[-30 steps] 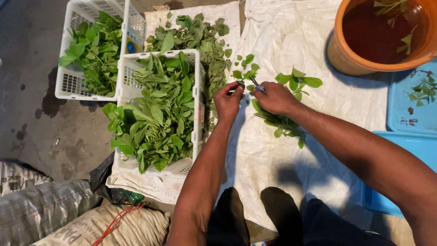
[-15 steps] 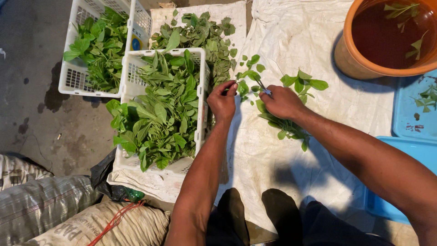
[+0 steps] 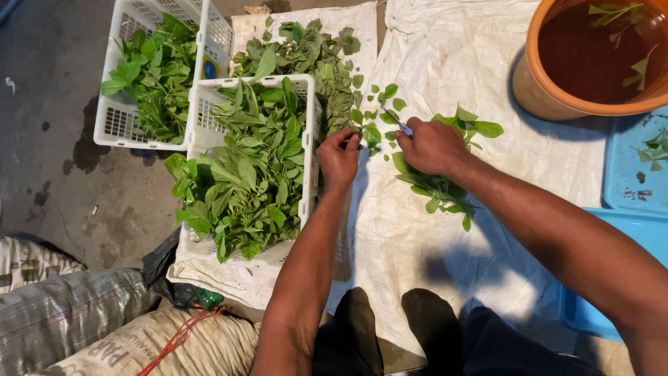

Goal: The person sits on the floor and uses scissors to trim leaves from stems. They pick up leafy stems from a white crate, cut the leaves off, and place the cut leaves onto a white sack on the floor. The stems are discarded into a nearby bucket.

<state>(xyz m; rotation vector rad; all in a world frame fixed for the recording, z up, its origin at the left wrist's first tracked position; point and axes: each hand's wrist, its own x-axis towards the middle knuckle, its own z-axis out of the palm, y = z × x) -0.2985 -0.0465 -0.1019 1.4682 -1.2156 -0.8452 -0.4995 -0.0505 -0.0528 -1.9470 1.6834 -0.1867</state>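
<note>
The fingers of the left hand [image 3: 339,157] are pinched shut on a small green sprig [image 3: 371,134]. The sprig sticks out to the right, just past the fingertips. The right hand [image 3: 433,147] is curled closed around a little knife [image 3: 399,124]. Its thin blade pokes out toward the sprig. The two hands are near each other but not touching.

Both arms reach forward from the bottom of the view. The left arm goes almost straight up. The right arm comes in on a slant from the lower right corner. The person's dark legs show between the arms.

The hands work over a white woven cloth [image 3: 445,244] spread on a grey concrete floor [image 3: 56,188]. The floor has dark wet spots.

Under the right hand lies a small heap of leafy stems [image 3: 438,189]. Just left of the left hand is a white plastic basket [image 3: 309,104] full of green leaves. A second white basket [image 3: 118,125] with leaves sits behind it to the left. A loose pile of leaves [image 3: 306,49] lies on the cloth above the first basket. At the top right is an orange tub [image 3: 550,101] of dark water with a few leaves floating in it. Blue trays [image 3: 630,188] are at the right edge. Stuffed sacks [image 3: 76,313] lie at the lower left.
</note>
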